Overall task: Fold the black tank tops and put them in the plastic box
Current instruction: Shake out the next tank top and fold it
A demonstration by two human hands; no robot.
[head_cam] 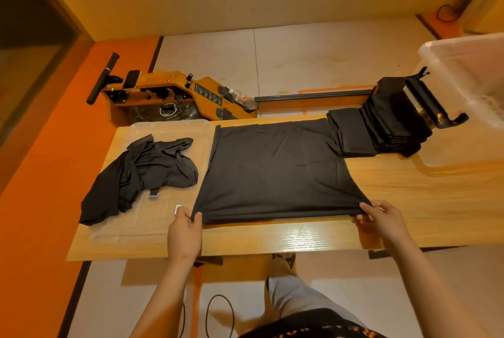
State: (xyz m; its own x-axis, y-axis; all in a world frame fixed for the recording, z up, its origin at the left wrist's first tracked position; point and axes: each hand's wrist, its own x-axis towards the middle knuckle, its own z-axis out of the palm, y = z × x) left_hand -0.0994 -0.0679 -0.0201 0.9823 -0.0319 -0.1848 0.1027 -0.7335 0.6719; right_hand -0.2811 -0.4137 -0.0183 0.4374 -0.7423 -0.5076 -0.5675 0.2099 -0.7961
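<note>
While both hands pinch the near edge of a spread tank top point(275, 168), the job sits mid-fold. The left hand point(184, 231) grips the near left corner between thumb and fingers, and the right hand point(384, 219) grips the near right corner the same way; neither is open or flat on the cloth. The garment lies flat on the wooden table point(436, 195), stretching straight away from the person, with its near edge running left to right between the two hands and already looking doubled. Its far edge reaches the back of the table, where it meets a stack of folded tops point(381, 130).

What matters for the next move is that the cloth lies forward of both hands, about evenly between them, so neither hand is nearer. Bringing the near edge up and over toward the far edge would likely halve it; that is my guess, not something shown.

To the left, a crumpled tank top point(141, 174) rests on a clear plastic lid point(169, 130), waiting its turn. The plastic box point(469, 70) stands at the far right, beyond the stack and closer to the right hand. Behind the table a rowing machine point(174, 94) sits on the floor.
</note>
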